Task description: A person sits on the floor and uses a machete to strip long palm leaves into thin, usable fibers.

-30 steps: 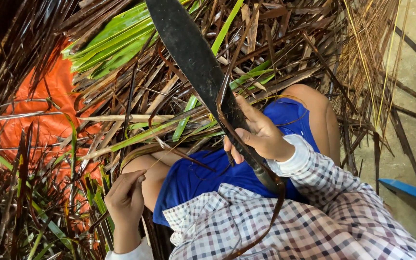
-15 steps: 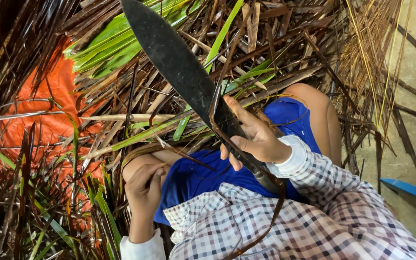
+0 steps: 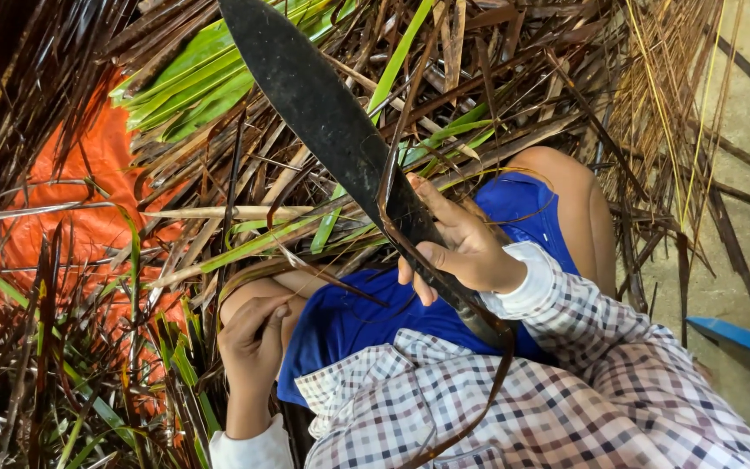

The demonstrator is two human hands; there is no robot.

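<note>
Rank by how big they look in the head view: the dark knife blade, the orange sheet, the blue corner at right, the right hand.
1. orange sheet, though leaves hide much of it
2. dark knife blade
3. right hand, on the blade
4. blue corner, cut off by the picture edge, so unsure

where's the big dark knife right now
In the head view the big dark knife runs from top centre down to the right hand, which grips it above the blue shorts, amid dry and green leaves.
</note>
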